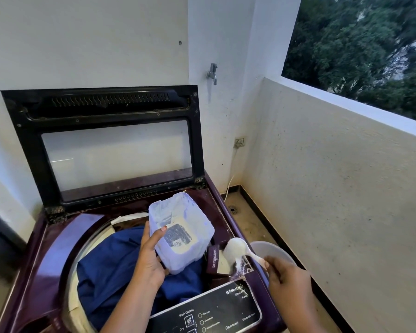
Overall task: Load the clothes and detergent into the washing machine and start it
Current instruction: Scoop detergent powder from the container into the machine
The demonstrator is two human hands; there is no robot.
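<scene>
The maroon top-load washing machine point(46, 248) stands with its glass lid point(101, 145) raised against the wall. Blue clothes point(111, 267) fill the drum. My left hand point(151, 255) grips a translucent detergent tub point(180, 231), tilted over the drum, with a little white powder left inside. My right hand point(286, 277) holds a white plastic spoon point(238, 251), tipped so powder falls into the open detergent drawer point(222, 264) at the machine's right side. The control panel point(209, 311) lies at the front.
A round white lid point(274, 249) rests on the machine's right edge behind my right hand. A tap point(212, 73) sticks out of the wall above. A socket with a cable point(239, 142) and a floor drain point(232, 209) sit in the corner. A low balcony wall runs along the right.
</scene>
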